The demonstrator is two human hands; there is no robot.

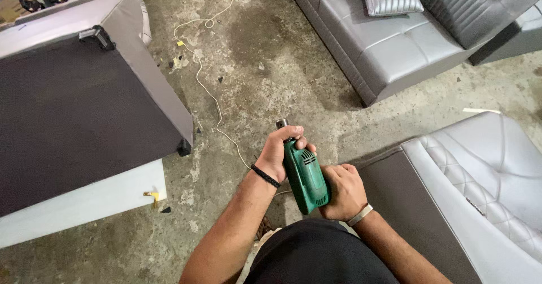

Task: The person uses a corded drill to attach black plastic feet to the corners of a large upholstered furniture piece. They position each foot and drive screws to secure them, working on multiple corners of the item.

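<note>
A green drill (305, 175) is being gripped by both hands: the left hand (280, 151) near its chuck, the right hand (343, 192) at its rear. A white cord (210, 95) is lying beyond them, sofas (389, 35) farther out.

Green electric drill (305, 177), chuck pointing away, above concrete floor (271, 64).

Left hand (280, 151) covered the green drill (305, 177) front, only the chuck tip showed past the fingers; right hand (343, 191) hid its grip and trigger. White cord (206, 86) beyond left hand ran off top edge
</note>
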